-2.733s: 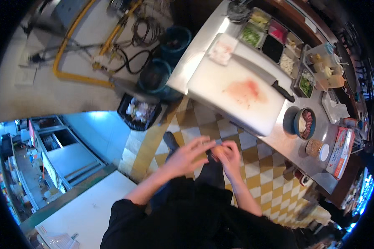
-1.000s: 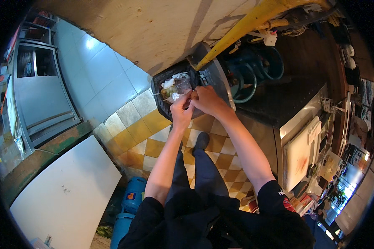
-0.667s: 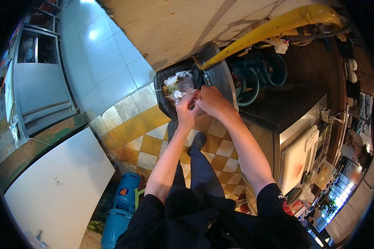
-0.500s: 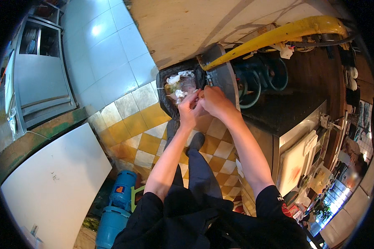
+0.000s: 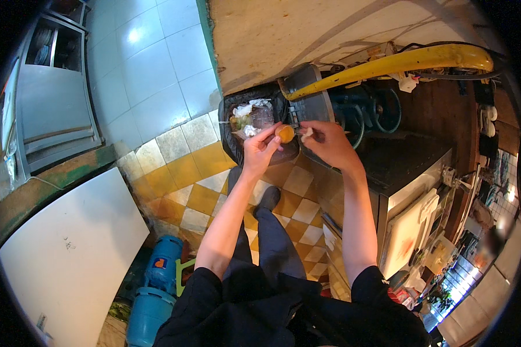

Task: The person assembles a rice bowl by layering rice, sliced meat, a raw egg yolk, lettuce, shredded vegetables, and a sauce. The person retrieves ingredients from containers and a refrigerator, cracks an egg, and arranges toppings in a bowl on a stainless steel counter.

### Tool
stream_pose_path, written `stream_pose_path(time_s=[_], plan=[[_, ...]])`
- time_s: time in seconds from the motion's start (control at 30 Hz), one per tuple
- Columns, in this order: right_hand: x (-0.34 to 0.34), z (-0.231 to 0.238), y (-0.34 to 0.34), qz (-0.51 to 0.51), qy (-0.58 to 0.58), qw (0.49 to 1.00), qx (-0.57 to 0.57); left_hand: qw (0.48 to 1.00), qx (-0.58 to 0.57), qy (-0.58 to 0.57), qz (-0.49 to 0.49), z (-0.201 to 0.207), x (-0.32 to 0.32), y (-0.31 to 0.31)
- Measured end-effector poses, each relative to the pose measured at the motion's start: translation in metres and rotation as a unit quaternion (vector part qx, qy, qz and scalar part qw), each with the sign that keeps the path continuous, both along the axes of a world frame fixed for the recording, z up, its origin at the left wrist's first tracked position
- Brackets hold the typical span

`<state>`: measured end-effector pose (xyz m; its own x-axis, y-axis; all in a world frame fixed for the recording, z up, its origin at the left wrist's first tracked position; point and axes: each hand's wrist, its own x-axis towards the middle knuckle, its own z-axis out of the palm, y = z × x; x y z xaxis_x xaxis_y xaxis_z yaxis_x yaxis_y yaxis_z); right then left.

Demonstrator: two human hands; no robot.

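The left hand (image 5: 259, 151) pinches a half eggshell (image 5: 284, 133) between thumb and fingers, the gap no wider than the shell; its round mouth faces up and shows orange inside, though whether that is yolk or the shell's own lining cannot be told. Just to its right, apart from it, the right hand (image 5: 333, 146) has its fingers curled and nearly closed on a small whitish piece (image 5: 307, 135), too small to tell what. Both hands hang near the right edge of a bin (image 5: 230, 141) lined with a black bag, the eggshell above that edge. In the bin lie white crumpled paper (image 5: 259, 104), clear plastic (image 5: 263, 119) and yellow-green scraps (image 5: 239, 122). A grey lid (image 5: 314, 89) stands tilted up on its right side, with teal cylinders (image 5: 353, 115) behind. At upper left a metal cabinet (image 5: 55, 110) holds stacked plates (image 5: 43, 49) in an open compartment. Two blue cylinders (image 5: 163, 263) stand beside a white top (image 5: 75, 231) at lower left; their contents are hidden.
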<state>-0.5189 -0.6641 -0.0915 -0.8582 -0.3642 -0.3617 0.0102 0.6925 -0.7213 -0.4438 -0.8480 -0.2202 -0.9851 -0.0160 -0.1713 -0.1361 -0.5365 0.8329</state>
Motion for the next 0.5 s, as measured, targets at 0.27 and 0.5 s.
stream_pose_path(time_s=[0.27, 0.5], plan=[[0.047, -0.129, -0.019, 0.001, 0.058, 0.958, 0.279, 1.0, -0.016, -0.003, -0.025, -0.018, -0.013, -0.019], [0.024, -0.126, -0.041, -0.379, -0.337, 0.703, -0.499, 0.992, -0.121, -0.002, -0.039, -0.031, -0.023, -0.031]])
